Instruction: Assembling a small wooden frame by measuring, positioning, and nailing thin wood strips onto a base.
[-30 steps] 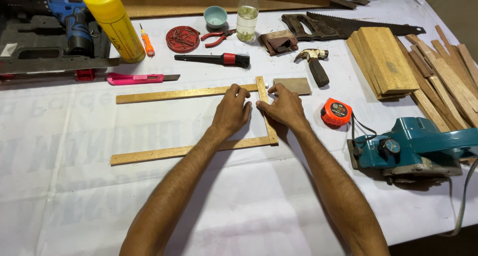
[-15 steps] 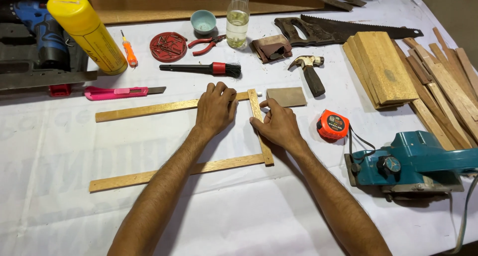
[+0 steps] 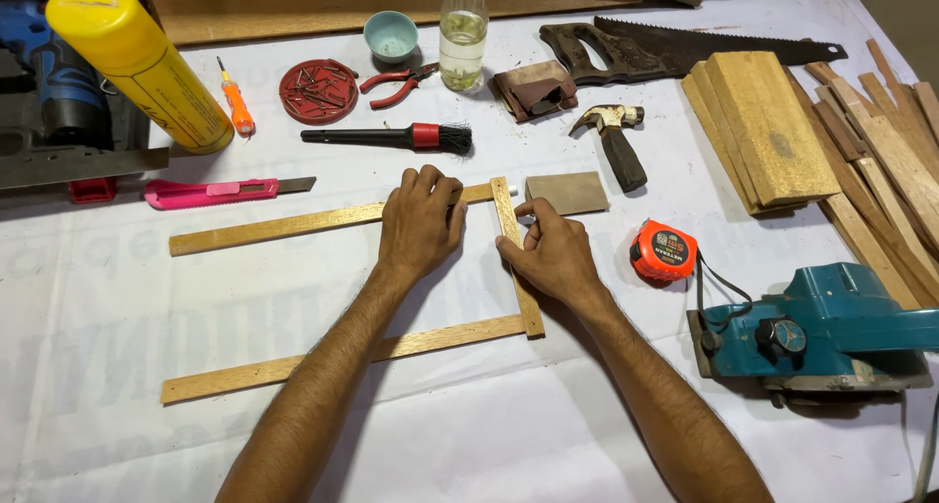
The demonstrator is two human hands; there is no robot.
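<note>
Three thin wooden strips lie in a U shape on the white sheet: an upper strip (image 3: pixel 274 227), a lower strip (image 3: pixel 323 358) and a short cross strip (image 3: pixel 523 293) joining their right ends. My left hand (image 3: pixel 421 219) presses flat on the right end of the upper strip. On the cross strip near the top corner rests my right hand (image 3: pixel 553 253), fingers curled against it. Neither hand grips a tool.
A small flat brown block (image 3: pixel 567 192), hammer (image 3: pixel 616 141), orange tape measure (image 3: pixel 663 252) and teal electric planer (image 3: pixel 822 332) lie right. Brush (image 3: pixel 391 137), pink knife (image 3: pixel 225 190), yellow can (image 3: pixel 137 63), nail lid (image 3: pixel 318 90), pliers, saw (image 3: pixel 675 45) and wood stacks (image 3: pixel 763 126) sit behind.
The view has shifted slightly. My left hand slid along the upper strip toward the corner; my right hand stayed on the cross strip near that corner.
</note>
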